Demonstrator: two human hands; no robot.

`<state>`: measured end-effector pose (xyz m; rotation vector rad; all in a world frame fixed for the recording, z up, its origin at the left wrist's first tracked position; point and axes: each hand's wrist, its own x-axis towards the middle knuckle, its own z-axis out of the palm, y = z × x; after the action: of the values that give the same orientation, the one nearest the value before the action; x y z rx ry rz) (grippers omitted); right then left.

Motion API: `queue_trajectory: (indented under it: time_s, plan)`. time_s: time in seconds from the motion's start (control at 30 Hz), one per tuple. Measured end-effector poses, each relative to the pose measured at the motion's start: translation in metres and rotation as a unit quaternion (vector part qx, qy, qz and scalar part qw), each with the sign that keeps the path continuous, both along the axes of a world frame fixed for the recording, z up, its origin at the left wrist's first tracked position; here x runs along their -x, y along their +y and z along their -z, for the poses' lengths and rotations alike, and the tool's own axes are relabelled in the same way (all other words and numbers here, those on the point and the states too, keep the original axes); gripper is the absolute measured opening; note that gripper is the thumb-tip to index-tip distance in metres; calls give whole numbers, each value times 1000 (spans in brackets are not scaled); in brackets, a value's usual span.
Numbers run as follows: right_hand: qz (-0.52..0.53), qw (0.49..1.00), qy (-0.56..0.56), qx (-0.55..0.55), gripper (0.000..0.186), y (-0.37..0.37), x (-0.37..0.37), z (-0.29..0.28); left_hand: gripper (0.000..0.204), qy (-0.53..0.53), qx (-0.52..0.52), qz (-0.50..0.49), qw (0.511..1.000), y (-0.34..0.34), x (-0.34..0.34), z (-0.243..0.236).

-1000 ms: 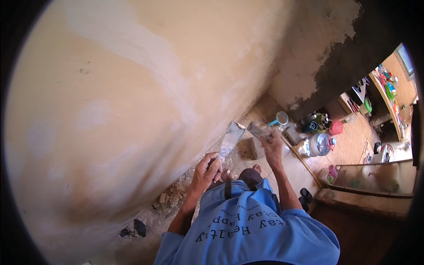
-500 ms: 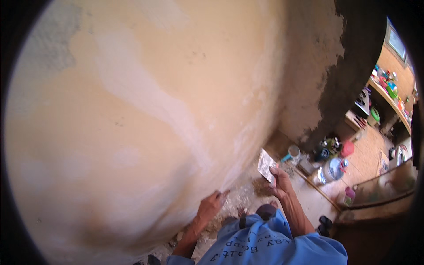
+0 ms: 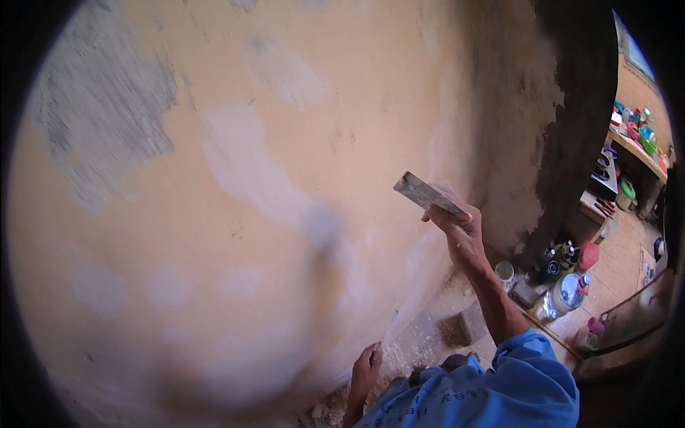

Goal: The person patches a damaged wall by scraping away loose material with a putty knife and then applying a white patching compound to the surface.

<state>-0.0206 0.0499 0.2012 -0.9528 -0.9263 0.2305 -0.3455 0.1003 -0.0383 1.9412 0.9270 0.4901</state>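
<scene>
Right hand point(image 3: 462, 232): raised since half a second ago, now level with mid-wall; fingers pinched on a flat putty blade point(image 3: 427, 193) jutting up-left of the grip, near the wall point(image 3: 235, 214).
Left hand point(image 3: 365, 372): low, closed on a second blade point(image 3: 389, 329) touching the wall.
Far right, floor: clear water jug point(image 3: 565, 294), red container point(image 3: 588, 255), pink bottle point(image 3: 591, 332).

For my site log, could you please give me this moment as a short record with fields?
Right hand: right hand raised, gripping a flat grey putty blade close to the wall
Left hand: left hand low, holding a second pale blade against the wall's base
Wall: tan plastered wall with grey and whitish patches
Floor, right: clear plastic water jug, small containers
Clothing: blue shirt
</scene>
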Motion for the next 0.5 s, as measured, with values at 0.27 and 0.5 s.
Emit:
queue_trajectory:
  time_s: [0.27,0.5]
  plan:
    - [100,977,-190,6,28,29,-8,-81,36,8,-43,-15,999,8,22,34]
    - [138,931,-306,-139,35,59,-33,-152,35,-46,-14,7,999,3,1,13]
